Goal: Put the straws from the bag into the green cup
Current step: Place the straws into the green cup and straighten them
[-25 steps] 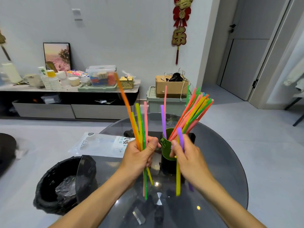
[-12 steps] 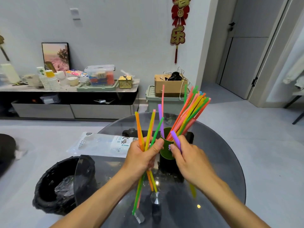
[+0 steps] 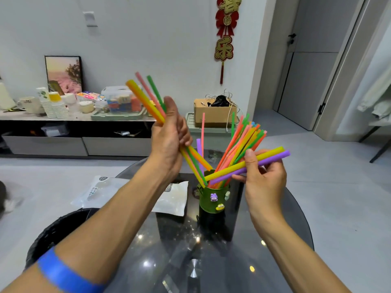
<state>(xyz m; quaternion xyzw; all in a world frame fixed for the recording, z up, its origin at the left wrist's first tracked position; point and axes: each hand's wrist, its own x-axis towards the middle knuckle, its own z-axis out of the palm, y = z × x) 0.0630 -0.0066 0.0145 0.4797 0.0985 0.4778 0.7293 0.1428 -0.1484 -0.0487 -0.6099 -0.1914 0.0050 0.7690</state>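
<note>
The green cup (image 3: 213, 198), decorated with small figures, stands on the round glass table (image 3: 292, 210) and holds several coloured straws (image 3: 243, 142) fanning up to the right. My left hand (image 3: 169, 136) is raised above and left of the cup, closed around a bundle of several straws (image 3: 143, 96) whose lower ends slant down to the cup's rim. My right hand (image 3: 262, 172), just right of the cup, pinches a yellow straw (image 3: 273, 152) and a purple straw (image 3: 279, 156); their lower tips point into the cup mouth. The clear straw bag (image 3: 101, 191) lies flat on the table to the left.
A black waste bin (image 3: 53, 231) sits under the table's left edge. Behind are a low sideboard (image 3: 63, 132) crowded with cups and boxes, a green storage box (image 3: 211, 132) carrying a cardboard box, and a door at the right.
My left hand rose from beside the cup and tilted its bundle so the lower ends point at the rim. My right hand moved right and turned its two straws toward the cup mouth.
</note>
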